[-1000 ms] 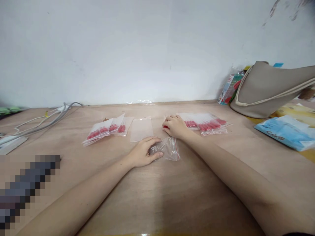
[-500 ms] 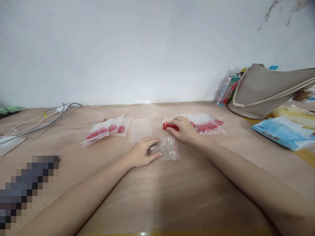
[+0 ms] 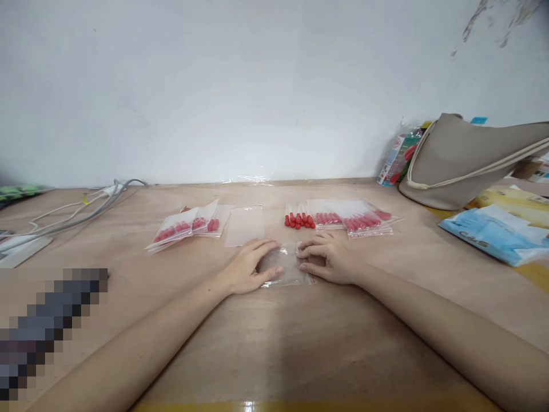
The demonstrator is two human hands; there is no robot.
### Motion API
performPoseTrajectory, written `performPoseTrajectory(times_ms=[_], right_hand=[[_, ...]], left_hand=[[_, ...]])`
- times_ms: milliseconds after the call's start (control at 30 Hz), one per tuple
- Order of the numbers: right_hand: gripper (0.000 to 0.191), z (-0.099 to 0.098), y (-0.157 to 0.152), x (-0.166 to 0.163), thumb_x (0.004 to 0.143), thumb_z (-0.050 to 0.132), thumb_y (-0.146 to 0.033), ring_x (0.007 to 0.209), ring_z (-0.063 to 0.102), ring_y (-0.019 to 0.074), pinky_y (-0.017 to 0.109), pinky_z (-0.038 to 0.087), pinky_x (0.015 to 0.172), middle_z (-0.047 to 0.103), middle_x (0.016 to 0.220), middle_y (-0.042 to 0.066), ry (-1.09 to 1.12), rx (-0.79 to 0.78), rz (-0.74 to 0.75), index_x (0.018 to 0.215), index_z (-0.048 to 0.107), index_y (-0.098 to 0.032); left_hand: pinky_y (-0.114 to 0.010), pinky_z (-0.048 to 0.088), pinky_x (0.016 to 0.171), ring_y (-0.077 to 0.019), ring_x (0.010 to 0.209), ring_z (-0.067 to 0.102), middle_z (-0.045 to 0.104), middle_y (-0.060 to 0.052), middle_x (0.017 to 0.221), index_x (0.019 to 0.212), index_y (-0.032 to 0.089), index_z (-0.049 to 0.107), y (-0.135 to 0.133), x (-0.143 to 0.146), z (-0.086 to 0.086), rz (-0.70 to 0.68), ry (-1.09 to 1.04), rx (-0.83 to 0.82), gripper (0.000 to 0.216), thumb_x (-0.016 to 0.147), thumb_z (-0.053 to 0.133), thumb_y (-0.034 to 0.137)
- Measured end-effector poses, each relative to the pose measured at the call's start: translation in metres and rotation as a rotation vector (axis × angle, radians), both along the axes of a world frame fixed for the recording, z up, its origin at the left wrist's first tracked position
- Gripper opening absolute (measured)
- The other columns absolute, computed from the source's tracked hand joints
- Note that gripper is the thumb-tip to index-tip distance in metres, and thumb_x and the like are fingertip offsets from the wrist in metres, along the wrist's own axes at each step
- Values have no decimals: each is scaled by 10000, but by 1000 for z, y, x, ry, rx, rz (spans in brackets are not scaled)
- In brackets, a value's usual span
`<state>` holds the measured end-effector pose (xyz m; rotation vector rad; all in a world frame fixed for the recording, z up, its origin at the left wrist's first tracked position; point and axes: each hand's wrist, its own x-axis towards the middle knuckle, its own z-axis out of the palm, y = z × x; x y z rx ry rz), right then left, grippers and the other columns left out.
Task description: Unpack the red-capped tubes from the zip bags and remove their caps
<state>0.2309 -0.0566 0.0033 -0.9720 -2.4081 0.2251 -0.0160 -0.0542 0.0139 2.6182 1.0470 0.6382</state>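
Note:
A clear zip bag [image 3: 286, 264] with a red zip line lies flat on the table between my two hands. My left hand [image 3: 252, 266] rests over its left end, thumb and fingers apart. At the zip end is my right hand [image 3: 329, 258], its fingers bent and apart, with the fingertips touching the bag. Just beyond lies a row of red-tipped sticks [image 3: 299, 220], loose on the table. A blank, pale rectangular sheet or flat bag [image 3: 245, 226] lies to their left.
Filled bags of red-tipped sticks lie at left [image 3: 175, 230] and right [image 3: 364, 220]. Cables [image 3: 92, 209] run along the far left. A grey bag [image 3: 458, 163] leans by the wall at right, behind a blue packet [image 3: 493, 232]. A blurred dark object [image 3: 55, 320] is at near left.
My right hand has left the red-tipped sticks and come nearer, to the zip end of the clear bag. The sticks now show in full. My left hand has stayed on the bag.

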Motion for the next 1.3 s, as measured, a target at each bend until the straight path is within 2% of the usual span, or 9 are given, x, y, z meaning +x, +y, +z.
performPoseTrajectory(times_ms=[100,267,367,533,700,800,1000,1133,1300], right_hand=[[207,4,-1,-1,759,602,-382,988,521,202,429,287,922,646,990,31,-25,19,12,915,665,-260],[254,9,2,-2,742,607,-424,1008,528,202,433,267,942,651,996,24,-36,26,33,935,652,-265],[260,17,17,12,777,555,-426,968,556,213,412,337,888,662,969,43,20,66,-172,936,654,-245],[349,34,44,66,759,521,-453,930,581,268,409,415,791,652,992,106,-148,25,-662,927,670,-186],[767,37,50,107,529,706,-469,1041,540,303,396,428,833,562,1192,130,-433,-233,-529,1205,524,-156],[727,36,52,112,546,698,-347,1023,551,292,366,437,808,565,1184,141,-460,-191,-505,1216,512,-135],[312,40,54,114,716,551,-381,756,600,208,303,405,654,678,880,77,-532,-119,-427,932,661,-185],[238,46,52,115,762,470,-287,660,589,188,284,377,580,676,770,69,-531,-16,-463,863,660,-188],[249,54,49,114,752,464,-199,655,606,203,304,401,595,674,754,90,-221,214,-777,915,650,-176]], left_hand=[[-366,403,901,-195,987,543,619,-60,1047,1092,201,565,3,1,5,128,-35,18,341,881,392,406],[-323,437,719,-181,748,547,599,-34,749,800,175,599,12,3,3,288,30,-5,252,769,548,420],[-322,426,698,-181,738,532,571,-33,732,692,177,542,10,4,1,276,82,7,213,774,532,373],[-305,408,626,-172,665,522,546,-17,703,775,193,473,15,-2,8,321,16,99,173,847,412,339],[-313,411,592,-185,621,532,540,-15,722,985,194,423,45,-37,15,690,-101,136,166,827,401,240],[-361,441,686,-226,781,557,539,-90,898,983,177,479,57,-55,11,769,-5,192,219,781,400,143],[-495,349,910,-327,1125,423,454,-137,1218,989,174,584,47,-45,3,605,183,476,239,808,436,223],[-445,338,976,-270,1167,428,462,-111,1260,1170,206,523,39,-31,-1,324,205,265,401,848,420,424],[-449,298,1020,-268,1235,371,411,-93,1329,1231,238,489,42,-31,-7,311,240,64,465,867,347,490]])
